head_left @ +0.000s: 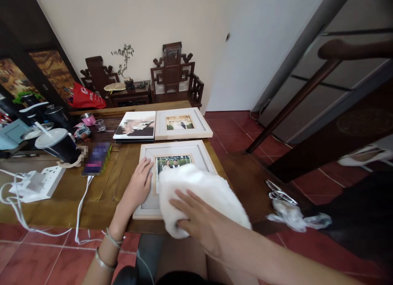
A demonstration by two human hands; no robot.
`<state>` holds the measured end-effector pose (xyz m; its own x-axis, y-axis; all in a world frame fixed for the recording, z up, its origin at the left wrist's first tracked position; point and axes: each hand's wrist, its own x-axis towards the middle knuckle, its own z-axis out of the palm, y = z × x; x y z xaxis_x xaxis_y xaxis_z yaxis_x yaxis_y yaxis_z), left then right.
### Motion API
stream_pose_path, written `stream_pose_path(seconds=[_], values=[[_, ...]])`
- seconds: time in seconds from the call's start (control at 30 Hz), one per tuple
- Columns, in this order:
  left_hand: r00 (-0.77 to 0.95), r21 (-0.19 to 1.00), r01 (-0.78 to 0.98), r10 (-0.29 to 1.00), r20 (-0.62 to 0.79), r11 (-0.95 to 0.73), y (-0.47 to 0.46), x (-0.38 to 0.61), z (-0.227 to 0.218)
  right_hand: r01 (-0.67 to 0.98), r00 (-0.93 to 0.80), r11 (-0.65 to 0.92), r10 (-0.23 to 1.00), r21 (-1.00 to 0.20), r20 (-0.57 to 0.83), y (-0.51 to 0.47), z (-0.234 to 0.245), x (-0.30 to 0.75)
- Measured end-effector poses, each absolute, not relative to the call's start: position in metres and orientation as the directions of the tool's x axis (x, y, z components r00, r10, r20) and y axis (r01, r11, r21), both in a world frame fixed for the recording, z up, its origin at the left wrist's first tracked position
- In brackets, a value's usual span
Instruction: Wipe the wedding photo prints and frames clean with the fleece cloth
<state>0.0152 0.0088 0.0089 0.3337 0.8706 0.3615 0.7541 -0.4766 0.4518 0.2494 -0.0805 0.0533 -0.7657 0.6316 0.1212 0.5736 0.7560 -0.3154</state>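
Note:
A white picture frame (201, 154) with a photo lies flat on the wooden table (119, 178) in front of me. My left hand (139, 182) rests flat on the frame's left border, fingers stretched out. My right hand (196, 219) presses a fluffy white cloth (199, 186) onto the lower right part of the frame, fingers spread over the cloth. The cloth hides much of the frame's glass.
Two more pictures lie further back: a canvas print (135, 125) and a white frame (182, 124). A phone (95, 159) on a cable, a white power strip (39, 182) and a lidded cup (57, 145) sit at left. Carved chairs (173, 74) stand by the wall. A plastic bag (294, 217) lies at right.

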Motion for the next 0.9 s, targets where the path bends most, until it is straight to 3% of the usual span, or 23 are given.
stream_pose_path(seconds=[0.1,0.23,0.53,0.77,0.9], values=[[0.346,0.44,0.756,0.867,0.359,-0.484,0.009,0.016,0.009,0.634,-0.748,0.75,0.657,-0.187,0.095,-0.09,0.057,0.295],[0.358,0.44,0.755,0.868,0.343,-0.485,0.009,0.017,0.009,0.691,-0.704,0.711,0.703,-0.13,0.102,-0.09,0.058,0.334],[0.313,0.496,0.724,0.869,0.383,-0.48,0.008,0.018,0.01,0.783,-0.61,0.622,0.76,0.022,0.223,0.018,0.04,0.307],[0.324,0.527,0.68,0.854,0.408,-0.51,0.007,0.018,0.016,0.568,-0.811,0.821,0.547,0.058,0.208,0.07,0.066,0.206],[0.318,0.533,0.686,0.862,0.394,-0.496,0.006,0.018,0.017,0.526,-0.836,0.85,0.506,0.044,0.211,0.079,0.061,0.176]])
